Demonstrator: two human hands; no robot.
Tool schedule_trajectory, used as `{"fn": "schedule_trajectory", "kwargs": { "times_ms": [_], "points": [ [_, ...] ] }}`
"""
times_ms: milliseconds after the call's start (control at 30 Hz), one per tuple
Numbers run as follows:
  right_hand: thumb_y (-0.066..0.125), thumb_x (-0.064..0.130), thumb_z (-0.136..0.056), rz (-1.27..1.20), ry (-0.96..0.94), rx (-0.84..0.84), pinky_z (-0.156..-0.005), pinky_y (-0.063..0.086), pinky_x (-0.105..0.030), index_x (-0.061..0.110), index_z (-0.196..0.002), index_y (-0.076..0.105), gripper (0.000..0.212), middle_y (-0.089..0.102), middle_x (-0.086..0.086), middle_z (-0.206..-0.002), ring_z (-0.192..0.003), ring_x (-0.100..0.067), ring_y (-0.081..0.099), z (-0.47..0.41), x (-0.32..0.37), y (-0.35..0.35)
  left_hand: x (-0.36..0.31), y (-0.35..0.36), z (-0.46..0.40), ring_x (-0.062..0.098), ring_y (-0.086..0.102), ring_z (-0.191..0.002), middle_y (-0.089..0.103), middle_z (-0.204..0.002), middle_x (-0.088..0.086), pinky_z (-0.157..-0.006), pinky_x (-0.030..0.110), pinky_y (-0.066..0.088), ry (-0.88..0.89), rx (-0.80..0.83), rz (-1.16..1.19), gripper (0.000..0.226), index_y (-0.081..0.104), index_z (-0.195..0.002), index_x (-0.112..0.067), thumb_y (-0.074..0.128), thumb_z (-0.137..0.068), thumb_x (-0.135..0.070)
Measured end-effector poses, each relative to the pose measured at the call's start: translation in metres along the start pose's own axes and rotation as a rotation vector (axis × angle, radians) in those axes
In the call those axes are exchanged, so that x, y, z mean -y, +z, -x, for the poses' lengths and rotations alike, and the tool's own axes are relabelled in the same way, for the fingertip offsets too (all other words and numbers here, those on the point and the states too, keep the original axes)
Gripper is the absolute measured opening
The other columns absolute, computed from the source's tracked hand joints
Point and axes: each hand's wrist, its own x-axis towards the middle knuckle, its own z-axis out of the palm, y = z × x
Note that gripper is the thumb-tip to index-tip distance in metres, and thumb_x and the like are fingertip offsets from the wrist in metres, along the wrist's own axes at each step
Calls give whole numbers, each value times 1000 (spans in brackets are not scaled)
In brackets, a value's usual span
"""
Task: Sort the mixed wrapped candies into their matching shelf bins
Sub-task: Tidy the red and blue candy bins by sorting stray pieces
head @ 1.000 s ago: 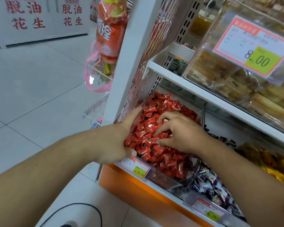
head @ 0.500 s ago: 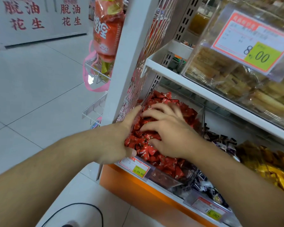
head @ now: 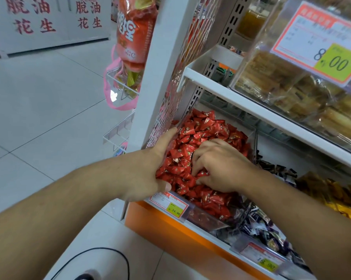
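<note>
Bare forearms, sleeveless, hands (head: 217, 166) ungloved

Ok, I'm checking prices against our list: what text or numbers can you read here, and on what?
"8.00": price tag on the upper shelf's clear bin; its small print is blurred.
"24.90": tag on the red candy bin.
"18.90", roughly: tag on the dark candy bin; blurred.
"脱油 花生", twice: white sign across the floor.
Hanging orange bag: large characters unreadable.
</note>
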Motion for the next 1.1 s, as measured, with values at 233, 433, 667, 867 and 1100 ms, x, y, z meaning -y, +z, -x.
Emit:
{"fn": "schedule_trajectory", "kwargs": {
  "times_ms": [233,433,667,867,1100],
  "points": [
    [79,51,-85,-14,37,-25,-108,34,-33,43,-98,77,16,59,30,-108,-113,-3,47,6,-10,-12,-2,-3,3,28,61,-125,48,-154,8,-104,47,51,15,12,47,119,-31,-138,-66,74,-91,-38],
    [79,46,-86,22,118,29,-102,41,-34,38,-100,75,16,59,24,-111,-116,-8,46,10,-11,-23,-5,-4,5,26,65,-116,43,-158,8,-99,44,54,24,-1,18,119,-33,-139,-64,73,-92,-39],
    [72,56,-85,-171,43,-56,-113,34,-40,43,-107,75,26,56,24,-132,-127,-9,43,-3,17,-27,-6,-5,4,18,67,-91,61,-125,7,-86,37,55,34,0,20,117,-33,-143,-58,71,-93,-39],
    [79,40,-85,-419,123,88,-107,50,-38,40,-109,75,24,69,15,-118,-115,-10,60,-19,31,12,-4,-2,4,19,69,-99,61,-129,3,-88,38,56,36,-9,35,118,-33,-142,-59,72,-93,-38],
    [83,62,-75,-299,291,151,-107,50,-46,56,-129,57,60,64,14,-132,-128,-17,54,-6,6,3,-1,-1,2,20,63,-118,49,-151,2,-99,41,54,50,-9,72,119,-32,-142,-60,74,-92,-38]
  ]
}}
